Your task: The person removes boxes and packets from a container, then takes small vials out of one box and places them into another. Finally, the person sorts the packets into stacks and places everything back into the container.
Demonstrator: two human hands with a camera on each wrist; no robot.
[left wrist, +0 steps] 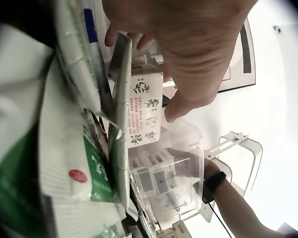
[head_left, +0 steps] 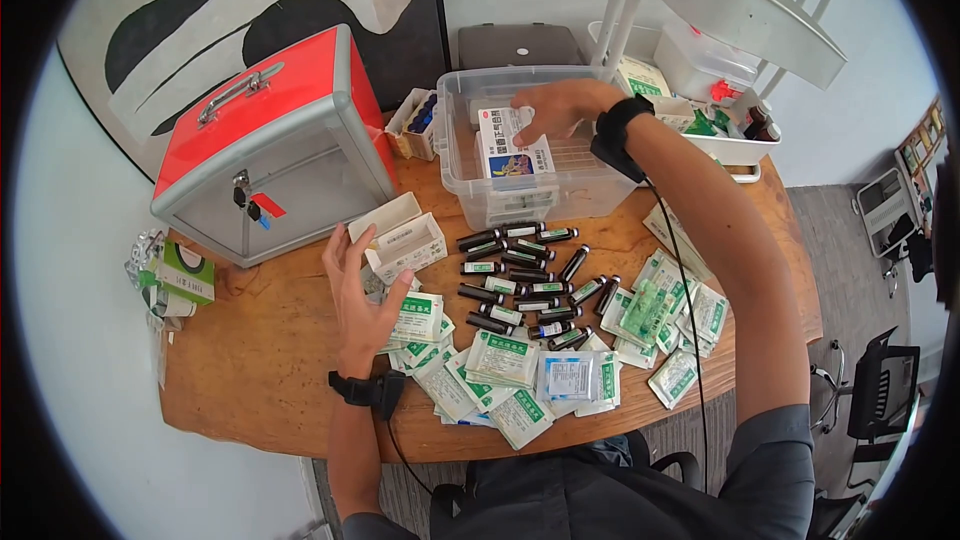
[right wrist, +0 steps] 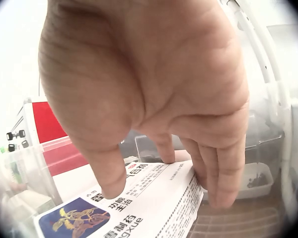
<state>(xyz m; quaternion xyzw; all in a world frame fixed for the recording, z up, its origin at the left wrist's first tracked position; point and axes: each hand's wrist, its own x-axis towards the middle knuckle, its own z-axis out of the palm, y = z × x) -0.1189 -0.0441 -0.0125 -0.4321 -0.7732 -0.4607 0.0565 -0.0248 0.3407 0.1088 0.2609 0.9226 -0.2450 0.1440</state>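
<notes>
My right hand (head_left: 565, 112) reaches into a clear plastic bin (head_left: 600, 198) and grips a white medicine box (head_left: 515, 145). In the right wrist view, the thumb lies on the printed face of the medicine box (right wrist: 154, 198), with the other fingers along its far edge and side. My left hand (head_left: 362, 292) is beside an opened white carton (head_left: 412, 252), its fingers spread and thumb close to the carton's near edge. Red print and leaf drawings show on the carton (left wrist: 145, 106) in the left wrist view. Several small dark bottles (head_left: 525, 275) lie on the table between the hands.
Green-and-white sachets (head_left: 505, 358) cover the table's front (head_left: 270, 370), with more sachets (head_left: 650, 310) at right. A red-topped locked case (head_left: 275, 140) stands at left, near a green box (head_left: 187, 275). A white lamp-like arm (head_left: 740, 10) overhangs a white tray (head_left: 735, 150) at back right.
</notes>
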